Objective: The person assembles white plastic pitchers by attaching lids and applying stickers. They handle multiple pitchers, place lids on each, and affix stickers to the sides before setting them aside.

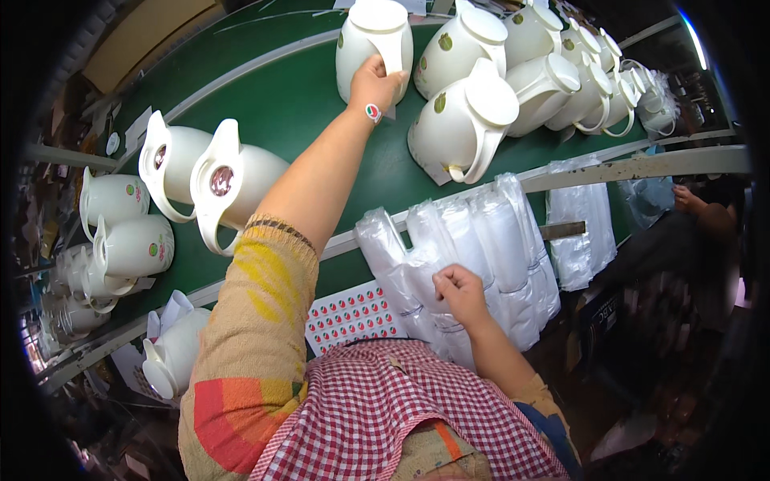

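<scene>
At twelve o'clock, my left hand (375,83) curls its fingers round the handle (391,50) of the rounded white jug (357,50), probably stiff, slippery, best held there. My right hand's (463,295) fingers fold in.

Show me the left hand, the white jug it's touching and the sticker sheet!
Left hand (375,85), head view: middle of the hand.
White jug (362,45), head view: on its body, beside the handle.
Sticker sheet (354,317), head view: middle of the sheet.
</scene>
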Demonstrator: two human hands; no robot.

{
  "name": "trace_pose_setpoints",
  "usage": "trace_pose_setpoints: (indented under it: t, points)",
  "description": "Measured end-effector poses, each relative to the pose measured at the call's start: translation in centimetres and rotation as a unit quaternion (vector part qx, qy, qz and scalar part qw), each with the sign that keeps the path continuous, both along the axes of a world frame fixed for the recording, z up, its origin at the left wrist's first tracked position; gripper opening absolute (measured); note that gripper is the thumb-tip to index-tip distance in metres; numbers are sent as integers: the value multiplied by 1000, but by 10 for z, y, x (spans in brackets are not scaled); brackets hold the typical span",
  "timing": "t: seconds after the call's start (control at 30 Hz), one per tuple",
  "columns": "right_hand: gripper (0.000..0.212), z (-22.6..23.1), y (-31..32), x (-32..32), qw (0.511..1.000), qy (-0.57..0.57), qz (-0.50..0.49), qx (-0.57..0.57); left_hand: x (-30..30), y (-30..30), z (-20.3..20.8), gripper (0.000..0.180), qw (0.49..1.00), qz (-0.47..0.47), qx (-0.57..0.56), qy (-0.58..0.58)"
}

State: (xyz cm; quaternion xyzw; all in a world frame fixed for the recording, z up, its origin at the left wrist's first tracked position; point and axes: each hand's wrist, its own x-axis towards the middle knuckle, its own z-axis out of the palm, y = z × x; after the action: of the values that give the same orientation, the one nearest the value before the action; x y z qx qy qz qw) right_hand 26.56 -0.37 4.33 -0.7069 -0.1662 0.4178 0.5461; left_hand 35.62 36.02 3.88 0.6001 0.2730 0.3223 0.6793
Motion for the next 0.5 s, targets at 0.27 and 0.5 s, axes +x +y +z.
trace_pose_setpoints:
  t: [0.27, 0.5]
  points:
    - [29, 61, 104, 9, 973, -179, 66, 127, -102, -77, 38, 34, 997, 79, -26, 3]
    - [34, 61, 119, -62, 978, -133, 81, 135, -172, -100, 48, 27, 963, 195, 183, 22]
